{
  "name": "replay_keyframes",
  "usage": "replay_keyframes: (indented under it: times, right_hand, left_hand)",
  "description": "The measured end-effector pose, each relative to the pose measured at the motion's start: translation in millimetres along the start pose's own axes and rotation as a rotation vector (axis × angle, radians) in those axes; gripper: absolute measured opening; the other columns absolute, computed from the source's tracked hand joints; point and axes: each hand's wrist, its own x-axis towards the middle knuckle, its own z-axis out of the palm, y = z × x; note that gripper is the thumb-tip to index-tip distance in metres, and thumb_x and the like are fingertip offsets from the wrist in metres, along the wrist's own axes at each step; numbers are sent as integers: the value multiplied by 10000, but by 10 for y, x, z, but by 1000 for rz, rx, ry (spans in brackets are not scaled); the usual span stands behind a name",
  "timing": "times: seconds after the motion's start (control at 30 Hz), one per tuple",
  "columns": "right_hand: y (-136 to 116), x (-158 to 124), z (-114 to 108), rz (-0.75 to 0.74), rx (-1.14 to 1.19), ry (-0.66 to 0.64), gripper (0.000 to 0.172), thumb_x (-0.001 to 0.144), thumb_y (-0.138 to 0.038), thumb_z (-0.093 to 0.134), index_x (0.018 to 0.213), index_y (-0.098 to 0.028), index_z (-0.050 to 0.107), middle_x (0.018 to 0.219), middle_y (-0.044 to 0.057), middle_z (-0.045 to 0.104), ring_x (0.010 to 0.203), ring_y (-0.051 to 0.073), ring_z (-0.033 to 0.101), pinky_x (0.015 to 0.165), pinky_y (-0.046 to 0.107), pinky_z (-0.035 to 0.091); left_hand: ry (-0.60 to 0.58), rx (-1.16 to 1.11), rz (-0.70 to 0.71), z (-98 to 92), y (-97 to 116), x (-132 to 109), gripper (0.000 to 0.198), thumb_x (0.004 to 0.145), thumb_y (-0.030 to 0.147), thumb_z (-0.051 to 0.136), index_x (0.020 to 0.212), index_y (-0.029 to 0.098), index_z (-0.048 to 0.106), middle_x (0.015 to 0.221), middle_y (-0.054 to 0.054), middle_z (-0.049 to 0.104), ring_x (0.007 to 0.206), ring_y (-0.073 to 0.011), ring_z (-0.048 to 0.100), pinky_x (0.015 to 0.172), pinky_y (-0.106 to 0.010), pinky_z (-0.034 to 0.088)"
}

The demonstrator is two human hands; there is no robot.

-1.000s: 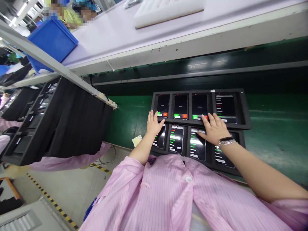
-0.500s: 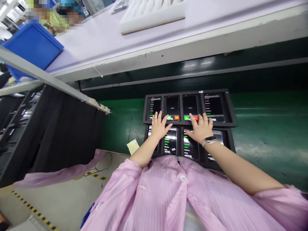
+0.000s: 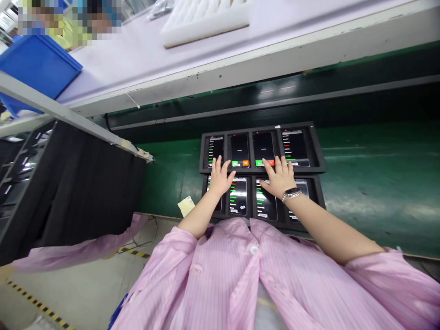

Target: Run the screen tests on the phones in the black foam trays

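Observation:
Two black foam trays sit one above the other on the green work surface, each holding several lit smartphones. The upper tray shows green and orange buttons on its middle phones, and the lower tray shows lists of green and red lines. My left hand lies spread, fingers apart, over the leftmost phone of the lower tray, partly hiding it. My right hand lies spread too, with a metal-band watch on its wrist. Its fingertips touch the lower end of an upper-tray phone.
A small yellow note lies left of the trays. Above stand a lilac shelf, a blue plastic bin and a white foam block. Black racks stand at left, and blurred co-workers at top left.
The view has swung, so the trays sit further left and look smaller. Both hands stay on the phones. The upper tray's leftmost screen has changed from dark with buttons to a list.

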Motion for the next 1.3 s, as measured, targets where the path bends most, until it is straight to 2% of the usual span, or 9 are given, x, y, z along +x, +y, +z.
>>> replay_keyframes:
  times: [0.1,0.23,0.4,0.5,0.63,0.8,1.1,1.2,1.3]
  right_hand:
    - [68,-240,23,-65,61,48,832,960,-494,571,1686,-173,321,1727,242,254,1600,455,190,1247,687,199]
    - [157,-757,109,-68,99,80,757,1002,-476,501,1674,-174,327,1707,232,306,1586,422,257,1261,681,209]
    - [280,-1457,192,16,86,110,717,1010,-474,482,1646,-164,367,1649,247,391,1561,439,300,1241,716,228]
    - [353,-1769,213,120,83,116,711,1024,-521,442,1625,-144,392,1643,270,387,1557,461,293,1222,753,221]
    - [446,-1978,279,256,115,98,801,1013,-618,404,1606,-79,385,1648,312,349,1554,491,278,1206,780,212]
    - [531,-2021,372,258,180,136,923,956,-674,457,1633,-65,306,1642,317,357,1540,473,323,1227,711,253]
    - [477,-1954,332,300,225,138,855,978,-648,443,1601,-68,370,1625,318,372,1524,477,332,1215,720,263]
    - [480,-1718,181,242,205,162,847,994,-603,449,1625,-52,322,1631,308,368,1537,463,315,1232,700,256]
    - [525,-1214,-74,142,164,195,839,1002,-547,462,1650,-51,266,1626,285,395,1554,439,290,1256,677,224]
  left_hand:
    - [38,-57,-19,-45,-147,-271,520,1080,425,514,1541,187,474,1733,-190,271,1663,-369,72,1317,-635,262]
    - [7,-81,-60,-97,-416,-839,490,1073,397,518,1512,185,468,1720,-210,278,1662,-372,78,1311,-639,263]
    - [-99,-172,-223,-83,-658,-1463,548,1069,387,517,1551,164,380,1706,-253,256,1636,-348,225,1296,-579,324]
    - [-131,-227,-314,-40,-674,-1626,569,1071,396,505,1563,159,346,1708,-263,242,1622,-329,277,1289,-548,349]
    - [-99,-213,-329,7,-623,-1614,604,1054,400,532,1564,134,346,1675,-275,328,1608,-341,311,1294,-546,346]
    - [-66,-152,-365,32,-565,-1546,595,1053,417,533,1552,134,372,1642,-273,405,1585,-351,360,1277,-549,375]
    - [-40,-168,-371,28,-557,-1606,596,1053,417,516,1551,119,381,1597,-257,467,1543,-336,426,1269,-505,394]
    - [-66,-110,-377,42,-538,-1637,606,1051,444,527,1551,127,397,1609,-265,444,1548,-359,415,1264,-535,388]
    - [-97,-34,-370,56,-510,-1652,645,1041,478,559,1559,124,411,1617,-290,416,1544,-397,411,1252,-565,387]
